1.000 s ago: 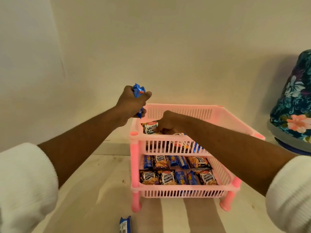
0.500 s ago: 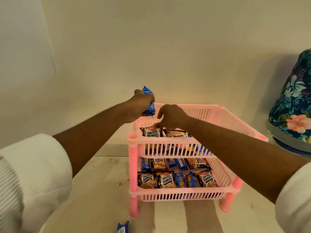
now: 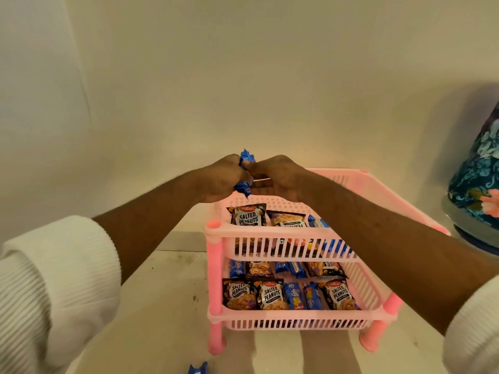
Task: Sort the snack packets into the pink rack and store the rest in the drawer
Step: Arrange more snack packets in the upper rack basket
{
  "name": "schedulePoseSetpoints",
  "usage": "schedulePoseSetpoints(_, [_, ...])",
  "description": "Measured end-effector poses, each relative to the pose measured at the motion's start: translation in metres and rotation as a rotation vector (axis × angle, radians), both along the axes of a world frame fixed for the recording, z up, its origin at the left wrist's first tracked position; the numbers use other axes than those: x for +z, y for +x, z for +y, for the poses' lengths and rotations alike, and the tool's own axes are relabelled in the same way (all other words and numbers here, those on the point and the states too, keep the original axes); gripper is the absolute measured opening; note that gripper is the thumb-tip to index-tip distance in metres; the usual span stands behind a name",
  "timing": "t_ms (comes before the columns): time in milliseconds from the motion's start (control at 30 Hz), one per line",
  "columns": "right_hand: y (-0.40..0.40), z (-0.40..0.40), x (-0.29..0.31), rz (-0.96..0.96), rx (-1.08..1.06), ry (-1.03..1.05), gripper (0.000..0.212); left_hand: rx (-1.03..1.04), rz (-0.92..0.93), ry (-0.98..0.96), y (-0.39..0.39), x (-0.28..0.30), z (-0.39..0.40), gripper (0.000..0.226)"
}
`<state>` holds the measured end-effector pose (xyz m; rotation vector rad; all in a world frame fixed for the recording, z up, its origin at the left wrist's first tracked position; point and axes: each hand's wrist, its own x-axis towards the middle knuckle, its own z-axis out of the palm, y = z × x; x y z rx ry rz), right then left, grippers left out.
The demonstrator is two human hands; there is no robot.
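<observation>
Left hand raised above far left corner of pink rack, fingers curled round a bunch of blue packets, ends sticking out above and below the fist. Right hand touching it from the right, fingers curled in toward the same blue packets, apparently pinching one; exact fingertip contact hidden behind knuckles, cannot tell for sure. Both hands over the upper tier, not resting on it.

Upper tier: salted peanuts packet at left, another peanut packet just right of it, blue wrappers further right, partly hidden by right forearm.

Lower tier: two rows of packets, peanuts mixed with blue ones, lying flat and touching.

Stray blue packet on table, near edge of frame, well apart from rack. White ribbed sleeves pushed up on both arms. Floral-patterned object at far right, only partly in frame.
</observation>
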<state>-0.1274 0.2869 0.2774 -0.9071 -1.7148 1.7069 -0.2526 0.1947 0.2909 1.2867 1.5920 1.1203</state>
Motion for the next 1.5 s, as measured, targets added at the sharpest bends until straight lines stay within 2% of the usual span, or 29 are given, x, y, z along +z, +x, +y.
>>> schedulePoseSetpoints(100, [-0.009, 0.01, -0.001, -0.109, -0.003, 0.04, 0.041, 0.012, -0.002, -0.011, -0.012, -0.004, -0.002, 0.035])
schedulePoseSetpoints(167, [-0.018, 0.017, -0.002, -0.235, -0.085, 0.119, 0.045, 0.084, 0.21, 0.012, -0.018, -0.008, -0.004, 0.037])
schedulePoseSetpoints(233, [-0.027, 0.025, -0.005, -0.372, -0.166, 0.221, 0.05, 0.176, 0.483, 0.086, -0.023, -0.016, -0.008, 0.059])
schedulePoseSetpoints(300, [-0.035, 0.031, -0.011, -0.437, -0.183, 0.252, 0.052, 0.228, 0.614, 0.153, -0.027, -0.026, -0.016, 0.058])
schedulePoseSetpoints(500, [-0.062, 0.043, -0.028, -0.583, -0.138, 0.252, 0.049, 0.196, 0.601, 0.026, -0.036, -0.051, -0.034, 0.047])
schedulePoseSetpoints(800, [-0.079, 0.048, -0.042, -0.756, -0.114, 0.358, 0.058, 0.128, 0.623, 0.02, -0.039, -0.063, -0.033, 0.047])
schedulePoseSetpoints(1000, [-0.078, 0.049, -0.045, -0.723, -0.109, 0.337, 0.063, 0.144, 0.595, 0.011, -0.041, -0.068, -0.03, 0.048])
schedulePoseSetpoints(1233, [-0.06, 0.042, -0.027, -0.687, -0.251, 0.395, 0.048, 0.164, 0.554, 0.03, -0.034, -0.062, -0.035, 0.046])
schedulePoseSetpoints(1400, [-0.021, -0.001, -0.01, -0.608, -0.333, 0.582, 0.038, 0.254, 0.518, 0.076, -0.031, -0.056, -0.046, 0.043])
schedulePoseSetpoints(1500, [0.004, -0.043, 0.002, -0.548, -0.379, 0.835, 0.037, 0.286, 0.375, 0.19, -0.026, -0.056, -0.059, 0.035])
